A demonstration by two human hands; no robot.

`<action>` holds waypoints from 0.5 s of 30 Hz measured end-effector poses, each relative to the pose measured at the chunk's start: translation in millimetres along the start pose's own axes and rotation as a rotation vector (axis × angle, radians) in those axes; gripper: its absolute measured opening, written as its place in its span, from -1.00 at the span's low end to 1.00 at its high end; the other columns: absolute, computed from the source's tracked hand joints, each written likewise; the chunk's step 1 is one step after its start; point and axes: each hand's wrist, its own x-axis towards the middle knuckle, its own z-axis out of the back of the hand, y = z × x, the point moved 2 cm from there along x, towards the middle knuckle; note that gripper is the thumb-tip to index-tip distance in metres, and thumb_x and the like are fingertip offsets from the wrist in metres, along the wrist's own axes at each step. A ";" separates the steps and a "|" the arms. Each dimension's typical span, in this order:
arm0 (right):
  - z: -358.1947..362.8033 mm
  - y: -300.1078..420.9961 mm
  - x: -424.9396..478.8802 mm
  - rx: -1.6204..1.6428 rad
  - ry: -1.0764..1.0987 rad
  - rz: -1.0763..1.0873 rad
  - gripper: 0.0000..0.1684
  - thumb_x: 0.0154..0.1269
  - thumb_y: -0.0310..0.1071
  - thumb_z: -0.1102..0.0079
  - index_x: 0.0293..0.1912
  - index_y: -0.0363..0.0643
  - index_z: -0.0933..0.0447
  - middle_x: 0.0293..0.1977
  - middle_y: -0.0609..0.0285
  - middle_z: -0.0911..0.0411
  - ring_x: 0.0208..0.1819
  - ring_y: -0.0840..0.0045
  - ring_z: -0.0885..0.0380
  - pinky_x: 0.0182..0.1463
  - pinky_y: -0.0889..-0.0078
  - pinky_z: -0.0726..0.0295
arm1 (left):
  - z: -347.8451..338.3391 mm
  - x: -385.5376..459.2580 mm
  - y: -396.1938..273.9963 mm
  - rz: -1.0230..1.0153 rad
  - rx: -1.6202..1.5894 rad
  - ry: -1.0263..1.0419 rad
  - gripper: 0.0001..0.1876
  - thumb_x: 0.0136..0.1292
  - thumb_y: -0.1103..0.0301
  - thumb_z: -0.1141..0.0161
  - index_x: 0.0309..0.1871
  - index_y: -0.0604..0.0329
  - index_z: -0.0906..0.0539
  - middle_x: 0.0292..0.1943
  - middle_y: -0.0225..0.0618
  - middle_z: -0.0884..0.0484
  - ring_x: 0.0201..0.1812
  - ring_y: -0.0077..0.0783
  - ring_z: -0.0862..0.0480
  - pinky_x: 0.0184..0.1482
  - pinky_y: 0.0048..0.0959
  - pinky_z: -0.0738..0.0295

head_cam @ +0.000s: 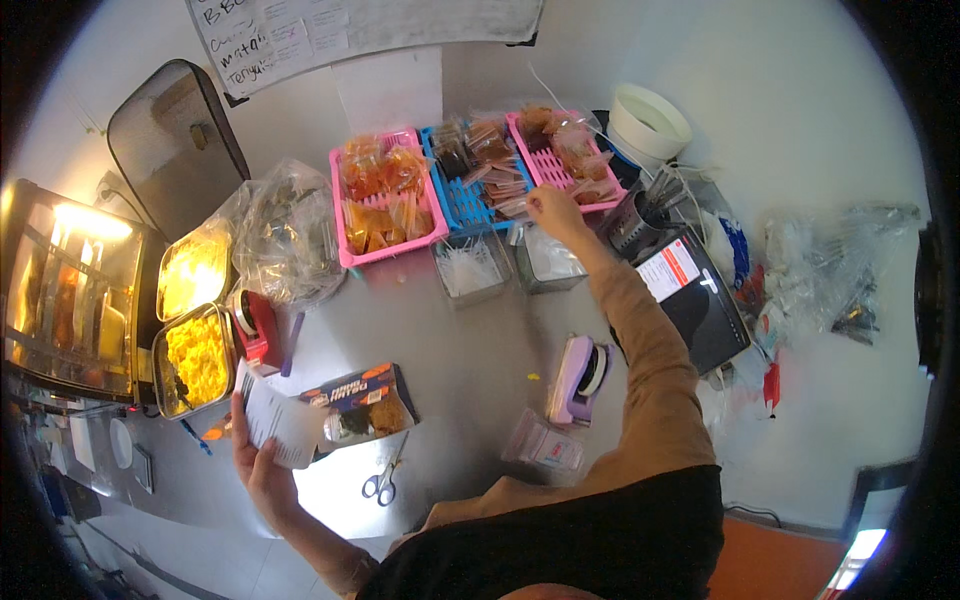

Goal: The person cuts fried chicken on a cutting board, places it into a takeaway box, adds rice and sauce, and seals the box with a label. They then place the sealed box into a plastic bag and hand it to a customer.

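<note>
My left hand [264, 476] holds a printed paper slip [281, 420] at the table's left front. Behind the slip lies a printed cardboard food box [352, 394] with food showing through its opening. My right hand [559, 216] reaches to the back, its fingertips at the small sauce sachets [501, 187] in the blue plastic basket [463, 208]. Whether those fingers pinch a sachet is hidden. Pink baskets flank the blue one: the left pink basket [351, 256] holds orange and yellow sachets, the right pink basket [551, 171] brown ones.
Scissors [384, 484], a purple tape dispenser [570, 382] and a plastic packet [544, 448] lie near me. Two clear containers [472, 266] stand before the baskets. Left are a red tape dispenser [259, 334], trays of yellow food [196, 360] and a lit display warmer [75, 292]. A black device [697, 315] sits right.
</note>
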 end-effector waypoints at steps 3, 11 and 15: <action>-33.5 -33.9 25.7 -0.032 0.198 -0.018 -0.75 -0.12 -0.30 -0.22 -0.35 -0.15 -0.52 -0.37 0.03 -0.50 -0.32 0.29 -0.50 -0.26 0.25 -0.42 | 21.8 -3.1 2.3 0.007 0.077 -0.143 -0.31 -0.13 0.55 0.04 0.22 0.32 -0.14 0.18 -0.02 -0.18 0.12 -0.25 -0.34 0.12 -0.33 -0.27; -69.3 -57.5 56.9 0.131 0.197 -0.146 -0.78 -0.11 -0.28 -0.25 -0.42 -0.19 -0.57 -0.47 0.10 -0.54 -0.38 0.34 -0.52 -0.29 0.39 -0.44 | 49.6 -0.1 19.1 0.014 0.105 -0.231 -0.36 -0.01 0.48 0.04 0.23 0.29 -0.11 0.20 -0.10 -0.16 0.11 -0.26 -0.35 0.07 -0.33 -0.34; -61.6 -71.9 61.4 0.306 0.046 -0.126 -0.85 -0.06 -0.38 -0.21 -0.42 -0.24 -0.57 -0.46 0.09 -0.54 -0.40 0.41 -0.51 -0.29 0.46 -0.44 | 54.6 6.6 27.3 0.035 0.098 -0.210 -0.35 0.05 0.42 0.03 0.25 0.28 -0.06 0.18 -0.05 -0.17 0.14 -0.21 -0.31 0.10 -0.30 -0.30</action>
